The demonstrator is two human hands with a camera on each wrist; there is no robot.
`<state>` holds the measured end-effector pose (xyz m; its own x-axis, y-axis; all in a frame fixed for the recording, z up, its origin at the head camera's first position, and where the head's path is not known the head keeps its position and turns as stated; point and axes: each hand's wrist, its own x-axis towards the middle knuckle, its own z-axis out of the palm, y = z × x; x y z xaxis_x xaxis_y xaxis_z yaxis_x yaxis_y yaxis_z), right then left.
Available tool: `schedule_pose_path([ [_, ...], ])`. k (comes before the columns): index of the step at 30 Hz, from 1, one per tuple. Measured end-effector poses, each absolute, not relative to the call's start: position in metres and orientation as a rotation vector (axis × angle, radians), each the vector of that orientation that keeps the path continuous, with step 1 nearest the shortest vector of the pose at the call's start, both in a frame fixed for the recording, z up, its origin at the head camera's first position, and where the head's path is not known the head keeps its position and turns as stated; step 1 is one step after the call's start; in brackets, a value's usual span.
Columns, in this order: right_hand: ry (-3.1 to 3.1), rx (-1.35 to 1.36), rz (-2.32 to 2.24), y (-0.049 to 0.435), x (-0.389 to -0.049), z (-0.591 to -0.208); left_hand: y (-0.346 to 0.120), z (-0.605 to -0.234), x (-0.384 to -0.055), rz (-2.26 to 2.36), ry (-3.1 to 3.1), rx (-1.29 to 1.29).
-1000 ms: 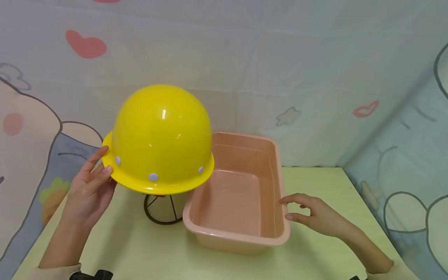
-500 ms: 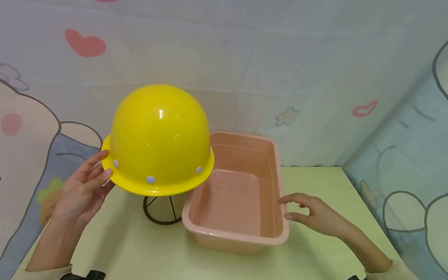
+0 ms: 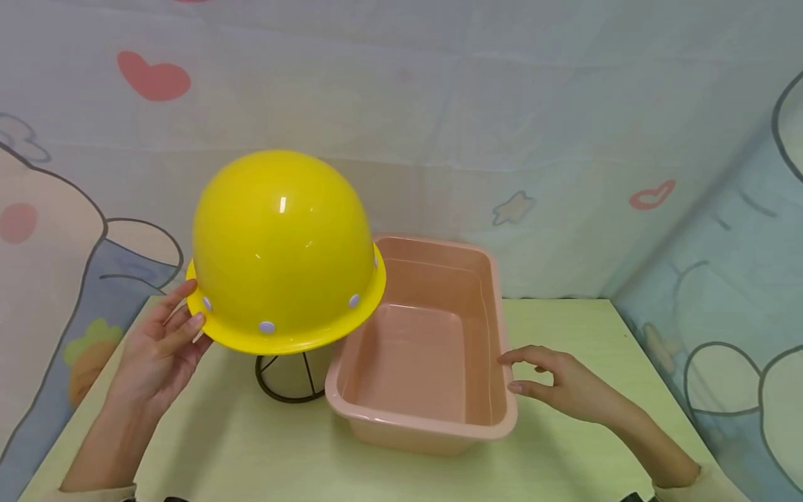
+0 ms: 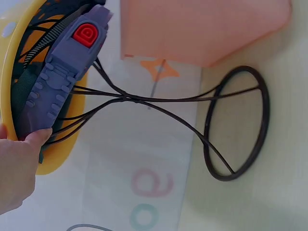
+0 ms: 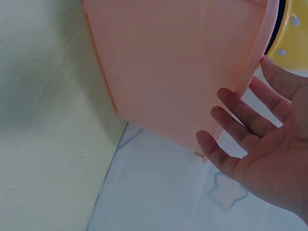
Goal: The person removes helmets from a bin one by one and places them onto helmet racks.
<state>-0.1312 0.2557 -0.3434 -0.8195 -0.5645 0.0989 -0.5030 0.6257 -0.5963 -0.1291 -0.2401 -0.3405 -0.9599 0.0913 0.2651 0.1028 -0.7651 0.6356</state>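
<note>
A yellow hard hat point(image 3: 282, 244) covers the top of a black wire stand point(image 3: 290, 400), dome up and slightly tilted. My left hand point(image 3: 157, 352) holds the left edge of its brim between thumb and fingers. Inside the hat, the left wrist view shows a grey headband adjuster point(image 4: 62, 72) with a red button, the thumb against its lower end. Beside the hat stands a pink plastic basin point(image 3: 433, 422). At the basin's right rim, my right hand point(image 3: 564, 383) touches with index fingertip and thumb; its other fingers spread loosely along the outer wall in the right wrist view.
The pale wooden table point(image 3: 577, 331) bears the stand and the basin. Behind it hangs a printed cloth backdrop point(image 3: 439, 104), with another cloth side point(image 3: 740, 279) at the right. The hat's brim overlaps the basin's left rim in the head view.
The hard hat has turned a little, its front rivets shifting left and another rivet appearing at the right. My left hand has moved slightly down with the brim. My right hand stays at the basin rim.
</note>
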Motion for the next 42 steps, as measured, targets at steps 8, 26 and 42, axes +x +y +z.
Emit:
schedule_pose_path([
  [8,2.736,-0.851,-0.965,0.257,-0.132,-0.343,-0.239,-0.345,-0.128,-2.881,-1.149,-0.431],
  [26,2.734,-0.879,-0.938,0.255,-0.132,-0.343,-0.245,-0.345,-0.122,-2.779,-1.363,-0.368],
  [42,2.738,-0.916,-0.894,0.255,-0.129,-0.338,-0.250,-0.342,-0.117,-2.696,-1.444,-0.393],
])
